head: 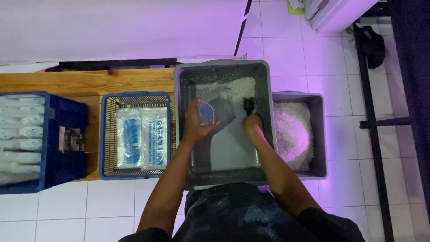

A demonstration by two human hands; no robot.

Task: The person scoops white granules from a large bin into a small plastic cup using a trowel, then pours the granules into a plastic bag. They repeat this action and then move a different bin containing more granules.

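Reaching into a grey rectangular plastic tub [264, 112], the left hand [195, 125] curls its fingers around a small clear plastic bag [207, 112], while the right hand [253, 127] grips a dark scoop [248, 104]. Just beyond the fingertips lies a heap of coarse white salt grains [239, 88].

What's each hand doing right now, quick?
Left hand: closed around a small clear plastic bag.
Right hand: closed on a dark scoop.
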